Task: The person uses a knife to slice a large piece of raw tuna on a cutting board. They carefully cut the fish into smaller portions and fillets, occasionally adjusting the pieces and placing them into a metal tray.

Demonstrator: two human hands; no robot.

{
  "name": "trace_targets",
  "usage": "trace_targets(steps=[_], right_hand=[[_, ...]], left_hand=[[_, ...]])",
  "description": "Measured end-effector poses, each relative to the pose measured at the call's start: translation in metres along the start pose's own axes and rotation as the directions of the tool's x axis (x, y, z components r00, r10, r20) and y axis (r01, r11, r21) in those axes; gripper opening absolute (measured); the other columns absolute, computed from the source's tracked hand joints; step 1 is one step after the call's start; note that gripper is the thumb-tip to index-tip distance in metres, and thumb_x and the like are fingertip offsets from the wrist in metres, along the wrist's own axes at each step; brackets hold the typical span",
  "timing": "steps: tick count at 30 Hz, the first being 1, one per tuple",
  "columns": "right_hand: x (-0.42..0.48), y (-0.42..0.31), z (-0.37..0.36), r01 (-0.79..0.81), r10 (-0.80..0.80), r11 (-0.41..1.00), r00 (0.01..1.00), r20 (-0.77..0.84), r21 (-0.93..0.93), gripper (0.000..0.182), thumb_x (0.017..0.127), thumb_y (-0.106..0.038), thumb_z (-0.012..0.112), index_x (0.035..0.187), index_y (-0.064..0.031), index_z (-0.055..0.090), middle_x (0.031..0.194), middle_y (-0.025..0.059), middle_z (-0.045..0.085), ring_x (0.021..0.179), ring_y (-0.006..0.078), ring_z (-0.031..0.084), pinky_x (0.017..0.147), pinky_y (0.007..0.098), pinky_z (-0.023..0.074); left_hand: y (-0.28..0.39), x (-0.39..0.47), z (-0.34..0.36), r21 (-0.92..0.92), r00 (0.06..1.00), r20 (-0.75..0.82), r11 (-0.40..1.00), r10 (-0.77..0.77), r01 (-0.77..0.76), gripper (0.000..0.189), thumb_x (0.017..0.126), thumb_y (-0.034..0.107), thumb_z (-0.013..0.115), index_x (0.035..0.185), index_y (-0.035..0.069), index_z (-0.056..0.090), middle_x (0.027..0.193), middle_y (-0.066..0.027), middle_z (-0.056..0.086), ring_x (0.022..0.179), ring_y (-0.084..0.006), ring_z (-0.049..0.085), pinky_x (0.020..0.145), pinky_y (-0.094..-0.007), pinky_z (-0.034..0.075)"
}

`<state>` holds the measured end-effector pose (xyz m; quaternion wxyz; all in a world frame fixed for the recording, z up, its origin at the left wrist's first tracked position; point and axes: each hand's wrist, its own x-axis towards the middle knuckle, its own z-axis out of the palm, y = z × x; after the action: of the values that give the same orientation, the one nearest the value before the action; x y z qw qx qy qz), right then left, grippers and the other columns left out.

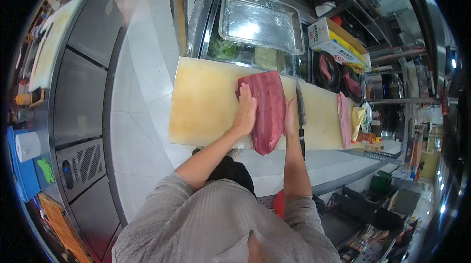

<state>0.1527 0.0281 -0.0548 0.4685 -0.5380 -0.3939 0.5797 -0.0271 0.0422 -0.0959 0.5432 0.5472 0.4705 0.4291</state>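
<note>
A large piece of raw red meat or fish [268, 112] lies lengthwise away from me on a long pale cutting board [202, 104], its near end over the board's front edge. My left hand [246, 110] presses flat on its left side, fingers extended. Against the right side rests my right hand [290, 119], palm inward, its fingers partly hidden by the piece. Both hands hold the piece between them. Just right of my right hand lies a long knife [300, 108], its black handle towards me. A pink strip of flesh [344, 121] lies farther right on the board.
Behind the board stands a metal tray [261, 20] covered in plastic wrap, above containers of greens [224, 48]. Dark plates with meat [326, 71] and a cardboard box [336, 44] stand at back right. Bottles [368, 138] stand at the right end. A steel refrigerated counter [81, 97] is at left.
</note>
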Motion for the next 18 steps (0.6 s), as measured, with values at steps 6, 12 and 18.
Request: trace_targets(steps=[6, 12, 18], right_hand=[[0.031, 0.005, -0.024, 0.017, -0.017, 1.0, 1.0, 0.013, 0.009, 0.082, 0.103, -0.063, 0.018, 0.152, 0.0015, 0.029, 0.157, 0.016, 0.032, 0.146, 0.0266, 0.028, 0.121, 0.038, 0.0174], [0.056, 0.0, -0.004, -0.023, 0.02, 0.999, 0.995, 0.098, 0.028, 0.088, 0.099, -0.069, 0.016, 0.154, 0.0001, 0.025, 0.159, 0.0137, 0.028, 0.148, 0.0257, 0.024, 0.122, 0.0379, 0.0143], [0.045, 0.015, -0.012, -0.167, 0.162, 0.983, 0.984, 0.072, 0.07, 0.099, 0.092, -0.077, 0.011, 0.158, -0.0021, 0.014, 0.162, 0.0111, 0.02, 0.15, 0.0241, 0.017, 0.122, 0.0377, 0.0091]], left_hand=[[0.003, 0.019, -0.026, 0.133, 0.954, -0.294, 0.991, 0.056, -0.017, 0.065, 0.106, 0.033, 0.034, 0.153, -0.008, 0.017, 0.162, -0.0273, 0.013, 0.151, -0.0412, 0.01, 0.123, -0.0458, 0.009], [0.005, 0.028, 0.009, 0.233, 0.955, -0.27, 0.971, 0.123, -0.059, 0.07, 0.106, 0.039, 0.028, 0.154, -0.008, 0.01, 0.163, -0.0274, 0.004, 0.151, -0.0444, 0.003, 0.122, -0.0499, 0.001], [0.01, 0.027, 0.008, 0.229, 0.976, -0.185, 0.971, 0.116, -0.072, 0.081, 0.104, 0.054, 0.013, 0.154, -0.009, 0.005, 0.162, -0.0307, -0.001, 0.15, -0.0466, -0.004, 0.119, -0.0549, -0.006]])
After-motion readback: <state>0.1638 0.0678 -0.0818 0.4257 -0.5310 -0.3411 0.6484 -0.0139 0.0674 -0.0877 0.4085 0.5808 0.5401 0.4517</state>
